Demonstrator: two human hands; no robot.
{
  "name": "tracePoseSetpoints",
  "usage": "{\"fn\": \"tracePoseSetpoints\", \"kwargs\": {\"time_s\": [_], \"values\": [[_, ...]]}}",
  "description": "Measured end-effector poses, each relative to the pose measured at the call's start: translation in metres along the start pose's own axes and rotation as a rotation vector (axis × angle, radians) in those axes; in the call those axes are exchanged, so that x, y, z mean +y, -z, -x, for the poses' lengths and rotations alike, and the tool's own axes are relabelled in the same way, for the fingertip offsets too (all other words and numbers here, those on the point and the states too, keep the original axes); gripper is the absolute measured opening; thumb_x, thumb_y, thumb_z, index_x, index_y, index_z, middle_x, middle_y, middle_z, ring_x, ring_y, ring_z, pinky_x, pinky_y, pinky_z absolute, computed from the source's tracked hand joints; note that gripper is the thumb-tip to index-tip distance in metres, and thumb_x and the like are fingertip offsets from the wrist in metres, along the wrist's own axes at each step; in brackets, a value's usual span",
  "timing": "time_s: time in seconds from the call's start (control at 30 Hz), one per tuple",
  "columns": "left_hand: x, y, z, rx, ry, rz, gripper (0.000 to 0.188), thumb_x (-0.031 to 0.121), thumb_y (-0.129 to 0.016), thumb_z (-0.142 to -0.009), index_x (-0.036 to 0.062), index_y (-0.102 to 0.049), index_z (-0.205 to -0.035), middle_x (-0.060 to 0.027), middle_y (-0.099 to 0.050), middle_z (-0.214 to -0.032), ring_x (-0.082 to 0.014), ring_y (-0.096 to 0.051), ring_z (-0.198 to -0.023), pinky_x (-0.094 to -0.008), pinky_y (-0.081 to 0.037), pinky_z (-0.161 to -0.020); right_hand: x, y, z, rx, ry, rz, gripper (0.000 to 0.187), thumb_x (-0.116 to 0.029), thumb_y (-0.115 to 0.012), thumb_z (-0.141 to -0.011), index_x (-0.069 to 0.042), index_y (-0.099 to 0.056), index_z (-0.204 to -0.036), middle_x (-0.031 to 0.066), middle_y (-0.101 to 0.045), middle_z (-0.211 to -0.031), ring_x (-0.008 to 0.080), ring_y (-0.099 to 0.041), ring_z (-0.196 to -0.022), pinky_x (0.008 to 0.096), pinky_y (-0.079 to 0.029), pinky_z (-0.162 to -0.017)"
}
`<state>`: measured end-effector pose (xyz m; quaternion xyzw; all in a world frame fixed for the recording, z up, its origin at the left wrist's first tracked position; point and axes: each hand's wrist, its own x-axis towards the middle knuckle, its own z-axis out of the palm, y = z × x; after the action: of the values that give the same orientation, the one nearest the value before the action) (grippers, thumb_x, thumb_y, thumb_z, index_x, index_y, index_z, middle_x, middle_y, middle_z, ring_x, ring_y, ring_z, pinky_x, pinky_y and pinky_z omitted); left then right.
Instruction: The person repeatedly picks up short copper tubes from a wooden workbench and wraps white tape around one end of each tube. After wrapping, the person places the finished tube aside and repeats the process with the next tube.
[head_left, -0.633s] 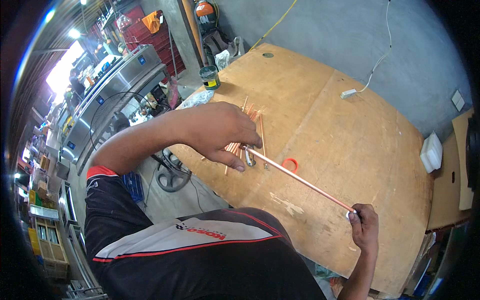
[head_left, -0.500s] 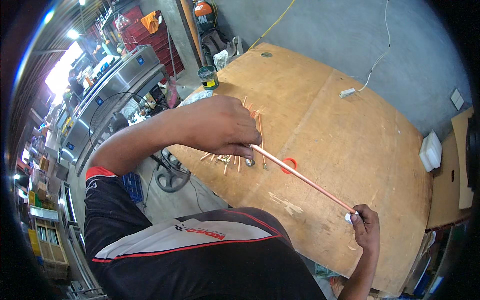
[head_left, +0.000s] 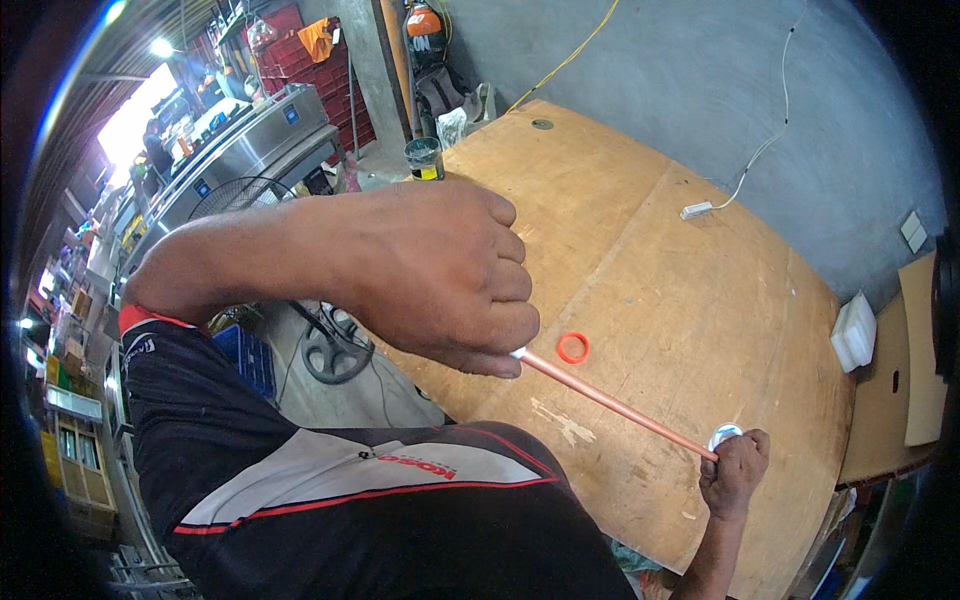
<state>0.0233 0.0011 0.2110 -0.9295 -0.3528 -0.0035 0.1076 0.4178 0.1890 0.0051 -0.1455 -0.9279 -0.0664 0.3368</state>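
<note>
A thin copper tube (head_left: pixel 620 405) slants down from left to right above the wooden table. My left hand (head_left: pixel 450 280), a closed fist seen from its back, grips the upper end. A bit of white (head_left: pixel 519 352) shows on the tube beside that thumb. Around the lower end my right hand (head_left: pixel 735 472) is closed, and it also holds a small round white roll (head_left: pixel 726 436), which looks like tape. The fingers on the tube's left end are mostly hidden. Between the hands, a red plastic ring (head_left: pixel 573 347) lies on the table.
The large wooden table (head_left: pixel 640 240) meets a grey wall. A tub (head_left: pixel 425 160) stands by its far left edge; a white cable connector (head_left: pixel 697 210) lies near the wall. White foam blocks (head_left: pixel 854 333) and cardboard (head_left: pixel 890 400) are at right. A fan (head_left: pixel 235 195) stands left.
My left fist has come closer and lower, now covering the loose copper pieces on the table. The tube's left end has dropped with it. The white roll in my right hand shows more of its round face.
</note>
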Motion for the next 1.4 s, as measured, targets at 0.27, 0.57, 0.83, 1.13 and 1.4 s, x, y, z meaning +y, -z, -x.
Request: {"fn": "tracePoseSetpoints", "kwargs": {"time_s": [0.27, 0.57, 0.83, 1.13, 1.4], "values": [[-0.002, 0.001, 0.005, -0.023, 0.072, 0.023, 0.032, 0.034, -0.069, -0.086, 0.0107, -0.05, -0.074, -0.0022, -0.049, -0.067, -0.0221, -0.054, -0.062, -0.0366, -0.04, -0.056, 0.008, -0.009, -0.009, 0.098, 0.027, -0.011, 0.035, -0.036, -0.058, -0.094, -0.009, -0.048, -0.074, 0.0077, -0.049, -0.066, 0.0291, -0.051, -0.061, 0.0449, -0.041, -0.069], [-0.005, -0.156, 0.087, 0.674, 0.829, 1.427, 0.05, 0.048, -0.042, -0.102, 0.0035, -0.053, -0.124, -0.004, -0.061, -0.081, -0.0138, -0.061, -0.073, -0.0289, -0.051, -0.068, -0.077, -0.138, 0.002, -0.213, -0.488, -0.477, 0.018, -0.023, -0.061, -0.091, -0.005, -0.062, -0.089, 0.019, -0.061, -0.083, 0.0385, -0.056, -0.085, 0.0491, -0.044, -0.073], [0.075, -0.32, 0.061, 0.888, 1.307, 1.61, 0.037, 0.036, -0.047, -0.104, 0.0028, -0.062, -0.11, -0.003, -0.061, -0.084, -0.0143, -0.061, -0.075, -0.0286, -0.051, -0.068, -0.142, -0.189, -0.033, -0.72, -0.466, -0.786, 0.026, -0.027, -0.056, -0.097, -0.002, -0.062, -0.096, 0.0171, -0.065, -0.07, 0.0376, -0.064, -0.072, 0.0458, -0.049, -0.066], [-0.053, -0.365, 0.231, 0.539, 1.856, 0.294, 0.041, 0.038, -0.048, -0.099, 0.0026, -0.059, -0.116, -0.0221, -0.068, -0.093, -0.0373, -0.067, -0.089, -0.0471, -0.05, -0.076, -0.117, -0.206, -0.036, -0.652, -0.749, -0.845, 0.032, -0.031, -0.06, -0.096, -0.002, -0.064, -0.107, 0.0124, -0.066, -0.077, 0.0208, -0.063, -0.069, 0.0334, -0.05, -0.064], [-0.083, -0.425, 0.275, 0.353, 1.592, -0.255, 0.044, 0.036, -0.063, -0.088, 0.0074, -0.06, -0.121, -0.0199, -0.068, -0.102, -0.0377, -0.065, -0.099, -0.0495, -0.05, -0.086, -0.097, -0.22, 0.022, -0.669, -1.061, -0.984, 0.036, -0.017, -0.059, -0.095, 0.0, -0.057, -0.126, 0.0136, -0.067, -0.101, 0.0173, -0.065, -0.083, 0.0297, -0.052, -0.075]]}}
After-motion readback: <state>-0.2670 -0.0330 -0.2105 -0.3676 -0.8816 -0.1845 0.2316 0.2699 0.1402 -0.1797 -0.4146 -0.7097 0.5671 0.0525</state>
